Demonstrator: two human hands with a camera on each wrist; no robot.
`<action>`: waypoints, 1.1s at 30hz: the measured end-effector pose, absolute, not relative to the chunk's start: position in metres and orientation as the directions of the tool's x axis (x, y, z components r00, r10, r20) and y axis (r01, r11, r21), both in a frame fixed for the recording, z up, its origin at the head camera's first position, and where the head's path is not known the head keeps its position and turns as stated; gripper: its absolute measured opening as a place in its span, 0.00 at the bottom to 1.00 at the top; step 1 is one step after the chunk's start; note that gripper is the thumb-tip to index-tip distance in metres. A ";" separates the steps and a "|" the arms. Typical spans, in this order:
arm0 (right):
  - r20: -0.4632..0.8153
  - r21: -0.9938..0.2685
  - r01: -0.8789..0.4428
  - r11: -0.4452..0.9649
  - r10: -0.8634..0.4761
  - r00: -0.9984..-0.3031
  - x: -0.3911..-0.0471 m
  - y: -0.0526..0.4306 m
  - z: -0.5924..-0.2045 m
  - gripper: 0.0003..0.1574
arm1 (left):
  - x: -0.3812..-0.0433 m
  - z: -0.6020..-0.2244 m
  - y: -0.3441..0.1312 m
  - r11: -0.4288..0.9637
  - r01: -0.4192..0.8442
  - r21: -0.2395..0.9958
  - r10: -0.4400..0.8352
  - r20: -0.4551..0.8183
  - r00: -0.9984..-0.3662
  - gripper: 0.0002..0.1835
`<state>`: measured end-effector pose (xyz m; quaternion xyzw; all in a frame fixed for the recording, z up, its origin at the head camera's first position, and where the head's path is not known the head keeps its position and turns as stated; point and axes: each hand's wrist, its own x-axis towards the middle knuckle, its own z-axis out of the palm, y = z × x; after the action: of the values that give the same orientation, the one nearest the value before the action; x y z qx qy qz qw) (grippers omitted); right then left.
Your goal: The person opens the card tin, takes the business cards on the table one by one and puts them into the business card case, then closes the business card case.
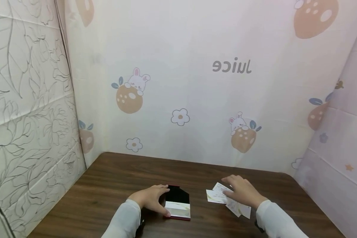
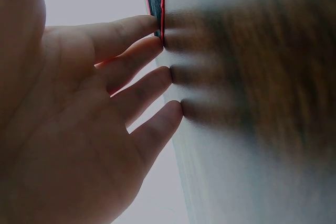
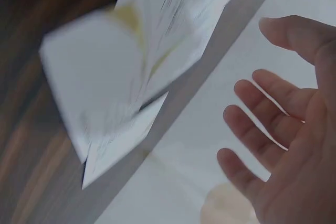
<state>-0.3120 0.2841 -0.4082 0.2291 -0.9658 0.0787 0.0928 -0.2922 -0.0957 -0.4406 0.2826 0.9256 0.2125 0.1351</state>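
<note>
A business card case (image 1: 178, 195) lies unfolded on the table, with a black inner panel, a silvery part and thin red edges. My left hand (image 1: 151, 198) spans its left side, thumb at the near corner and index finger at the far end. In the left wrist view, the fingertips (image 2: 170, 74) reach the red edge of the case (image 2: 161, 9) and the tabletop beside it. Several white business cards (image 1: 215, 196) with gold-yellow marks lie overlapping and fanned out to the right. Over them hovers my right hand (image 1: 244, 191), fingers loosely spread and holding nothing. The cards (image 3: 94, 72) look blurred in the right wrist view.
The dark wood-grain table (image 1: 116, 185) has rounded far corners. Behind it hangs a pale curtain (image 1: 178, 82) with rabbit, fruit and flower prints. A line-drawn floral sheet (image 1: 29, 99) closes off the left side.
</note>
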 end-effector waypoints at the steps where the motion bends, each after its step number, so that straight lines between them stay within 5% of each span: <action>1: 0.208 -0.104 -0.435 0.894 -0.408 -0.889 -0.313 0.290 -0.407 0.30 | -0.292 -0.441 -0.096 0.750 0.467 0.469 0.582 -0.130 -0.803 0.51; 16: -0.109 -0.115 -0.200 0.973 -0.212 -0.971 -0.343 0.357 -0.413 0.48 | -0.294 -0.442 -0.096 0.751 0.463 0.471 0.579 -0.131 -0.805 0.51; 33: -0.124 -0.217 -0.160 0.963 -0.190 -0.974 -0.356 0.359 -0.416 0.40 | -0.293 -0.440 -0.095 0.745 0.461 0.483 0.583 -0.136 -0.801 0.51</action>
<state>-0.3561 0.3588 -0.4165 0.0887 -0.9881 0.1033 -0.0719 -0.2929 -0.0954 -0.4399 0.2825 0.9235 0.2184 0.1403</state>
